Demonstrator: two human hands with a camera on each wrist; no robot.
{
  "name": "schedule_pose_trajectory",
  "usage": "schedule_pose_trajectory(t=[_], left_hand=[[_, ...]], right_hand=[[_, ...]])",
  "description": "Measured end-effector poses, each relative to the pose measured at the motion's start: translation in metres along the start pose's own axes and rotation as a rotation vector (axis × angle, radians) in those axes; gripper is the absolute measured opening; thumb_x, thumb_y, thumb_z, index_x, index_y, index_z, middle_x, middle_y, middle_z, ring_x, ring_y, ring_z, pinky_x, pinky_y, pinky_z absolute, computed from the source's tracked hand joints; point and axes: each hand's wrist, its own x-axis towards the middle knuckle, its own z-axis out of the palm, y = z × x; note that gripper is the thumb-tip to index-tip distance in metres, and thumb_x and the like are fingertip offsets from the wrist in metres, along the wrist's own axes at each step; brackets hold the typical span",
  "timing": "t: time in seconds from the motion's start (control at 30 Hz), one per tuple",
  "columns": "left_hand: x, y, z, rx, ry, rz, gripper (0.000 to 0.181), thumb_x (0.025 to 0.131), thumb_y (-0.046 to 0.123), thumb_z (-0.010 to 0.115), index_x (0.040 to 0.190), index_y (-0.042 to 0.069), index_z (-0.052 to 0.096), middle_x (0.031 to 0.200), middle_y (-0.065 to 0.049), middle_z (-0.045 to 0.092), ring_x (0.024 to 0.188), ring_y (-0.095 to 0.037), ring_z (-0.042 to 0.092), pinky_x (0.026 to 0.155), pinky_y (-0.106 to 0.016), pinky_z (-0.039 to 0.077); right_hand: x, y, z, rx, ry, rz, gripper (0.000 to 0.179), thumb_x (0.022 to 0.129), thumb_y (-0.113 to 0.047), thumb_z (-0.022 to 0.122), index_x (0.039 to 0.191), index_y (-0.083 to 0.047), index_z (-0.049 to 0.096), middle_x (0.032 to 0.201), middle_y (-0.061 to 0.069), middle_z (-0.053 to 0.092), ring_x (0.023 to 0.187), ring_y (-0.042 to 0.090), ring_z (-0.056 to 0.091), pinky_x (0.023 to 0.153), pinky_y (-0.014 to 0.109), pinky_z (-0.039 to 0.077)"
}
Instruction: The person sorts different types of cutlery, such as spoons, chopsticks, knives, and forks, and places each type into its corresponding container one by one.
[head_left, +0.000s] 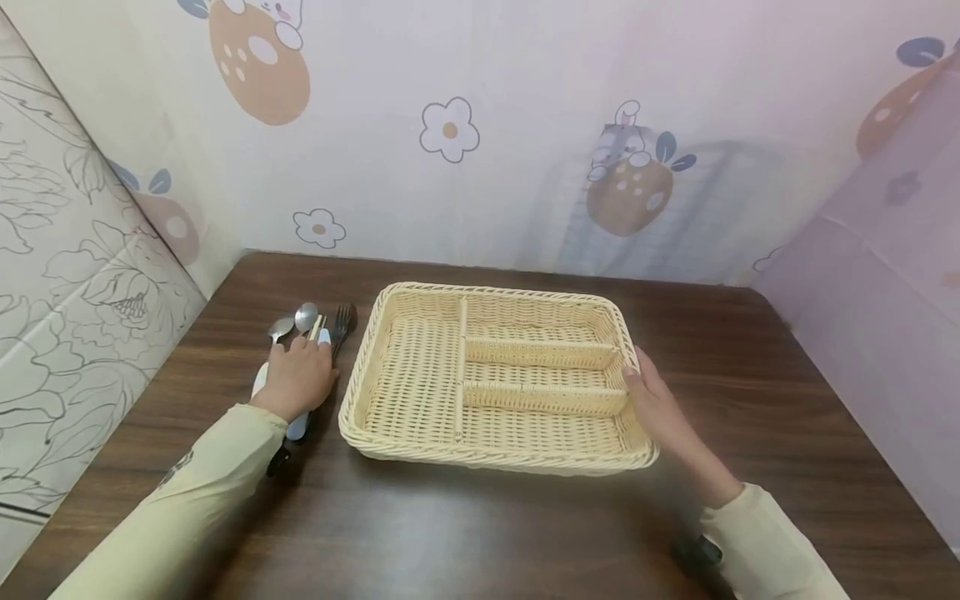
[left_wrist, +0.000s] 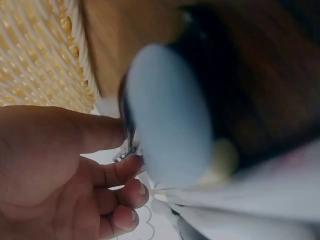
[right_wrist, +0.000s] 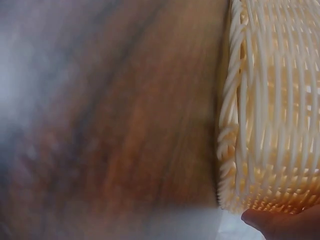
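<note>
My left hand (head_left: 300,379) reaches down over a bunch of cutlery at the left of the table. Its thumb and forefinger pinch a fork (head_left: 342,323), whose tines show between the fingertips in the left wrist view. Beneath and around the hand lie two spoons (head_left: 306,317), pale chopstick-like tips (head_left: 316,327) and a light blue handle (head_left: 297,427), which looms blurred in the left wrist view. Part of the bunch is hidden by the hand. My right hand (head_left: 656,404) grips the right rim of a cream wicker basket (head_left: 461,367), thumb on top.
Dividers (head_left: 540,392) split the basket into one wide left compartment and several narrow right ones, with no cutlery inside. The dark wooden table (head_left: 480,533) meets a patterned wall (head_left: 510,208) at the back. Patterned panels stand at both sides.
</note>
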Motion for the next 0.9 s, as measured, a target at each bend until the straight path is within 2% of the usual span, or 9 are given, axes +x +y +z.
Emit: schedule_pose_trajectory(t=[0.13,0.3,0.5,0.67,0.77,0.9], left_hand=[[0.004,0.000,0.004,0.019,-0.009,0.001,0.027,0.094,0.020,0.056,0.090,-0.007,0.056,0.086,-0.023,0.059,0.088,-0.039,0.054,0.070,-0.053,0.042],[0.008,0.001,0.006,0.023,-0.008,0.007,0.019,0.093,0.008,0.047,0.084,-0.006,0.057,0.080,-0.022,0.059,0.083,-0.037,0.055,0.068,-0.051,0.041],[0.013,0.002,0.005,0.028,-0.012,0.029,0.020,0.088,0.005,0.049,0.070,0.000,0.056,0.067,-0.016,0.058,0.067,-0.032,0.058,0.065,-0.047,0.039],[0.017,0.001,0.003,0.007,-0.016,0.039,0.024,0.084,0.006,0.053,0.060,0.005,0.054,0.059,-0.011,0.055,0.058,-0.031,0.058,0.060,-0.046,0.042],[0.018,0.001,0.001,-0.021,0.004,0.038,0.025,0.083,0.004,0.054,0.058,0.006,0.053,0.057,-0.010,0.054,0.055,-0.031,0.057,0.057,-0.047,0.044],[0.018,0.000,-0.001,-0.067,0.061,0.025,0.025,0.080,0.002,0.053,0.055,0.006,0.050,0.054,-0.010,0.050,0.052,-0.031,0.055,0.051,-0.048,0.047]], right_hand=[[0.000,0.001,0.003,0.049,0.017,0.003,0.057,0.105,-0.027,0.023,0.152,-0.007,-0.002,0.153,0.028,0.010,0.138,0.044,0.016,0.109,0.059,0.009],[-0.001,0.001,0.004,0.039,0.028,-0.004,0.056,0.105,-0.026,0.024,0.153,-0.009,0.000,0.151,0.030,0.017,0.133,0.045,0.026,0.108,0.059,0.014],[-0.002,0.001,0.003,0.038,0.026,-0.013,0.056,0.105,-0.024,0.023,0.152,-0.008,0.000,0.151,0.030,0.015,0.134,0.046,0.023,0.108,0.060,0.013],[-0.002,0.000,0.002,0.037,0.014,-0.006,0.056,0.105,-0.024,0.022,0.152,-0.008,-0.002,0.150,0.031,0.016,0.131,0.047,0.028,0.108,0.060,0.014],[-0.001,0.000,0.002,0.030,0.009,-0.009,0.056,0.105,-0.024,0.021,0.152,-0.007,-0.003,0.150,0.032,0.016,0.132,0.046,0.028,0.108,0.059,0.014],[0.000,0.001,0.003,0.021,0.007,-0.016,0.055,0.105,-0.023,0.021,0.152,-0.006,-0.003,0.148,0.033,0.018,0.132,0.046,0.027,0.108,0.060,0.014]])
